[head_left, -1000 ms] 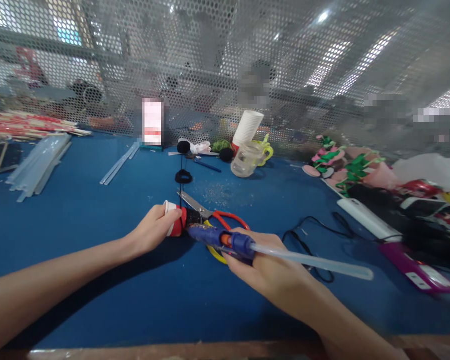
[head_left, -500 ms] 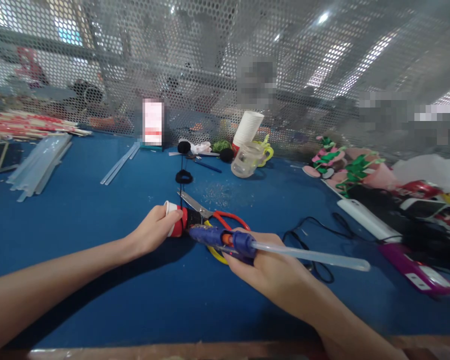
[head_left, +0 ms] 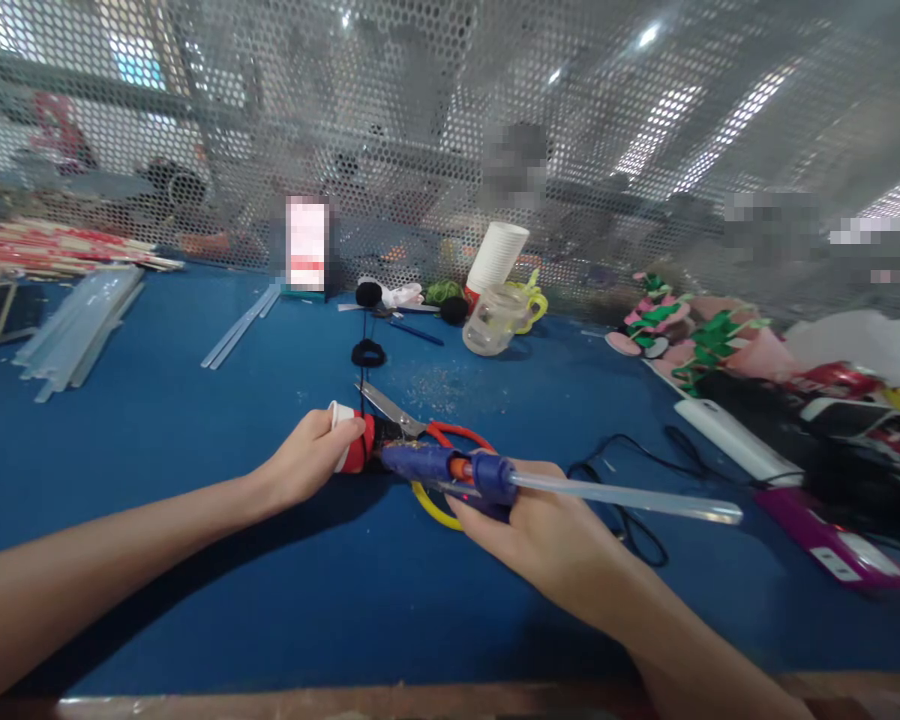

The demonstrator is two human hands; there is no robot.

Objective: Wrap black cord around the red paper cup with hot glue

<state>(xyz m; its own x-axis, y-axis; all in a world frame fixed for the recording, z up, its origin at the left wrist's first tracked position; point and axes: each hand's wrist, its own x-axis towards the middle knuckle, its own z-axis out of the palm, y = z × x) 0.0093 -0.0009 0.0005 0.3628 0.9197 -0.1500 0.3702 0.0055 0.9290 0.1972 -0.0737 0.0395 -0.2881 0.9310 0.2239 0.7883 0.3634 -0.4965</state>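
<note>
We have the red and white paper cup (head_left: 358,455) at the middle of our dial, tipped on its side above or on the tabletop (head_left: 307,620), its white rim facing nine o'clock. A black wrap (head_left: 386,432) covers its three o'clock end. Our left hand (head_left: 319,452) is clamped around the cup, thumb on top. Our right hand (head_left: 551,515) is wrapped around the blue glue gun (head_left: 420,461), whose nozzle points to nine o'clock, right beside the black wrap; we cannot tell whether they touch. A clear glue stick (head_left: 630,494) juts from the gun's rear toward three o'clock. Our two hands are apart from each other.

Scissors (head_left: 395,410) with red and yellow handles lie partly under the gun, blades toward eleven o'clock. Black yarn runs from the cup toward twelve o'clock, to a small black coil (head_left: 367,353) and then a black ball (head_left: 369,294). Near one o'clock we see a blue pen (head_left: 420,333); farther, between one and two, a clear jug (head_left: 486,328) and a leaning stack of paper cups (head_left: 499,257). Loose glue sticks (head_left: 82,330) are bunched at ten o'clock. At three o'clock, beyond our right hand, lies a black cable (head_left: 630,520).
</note>
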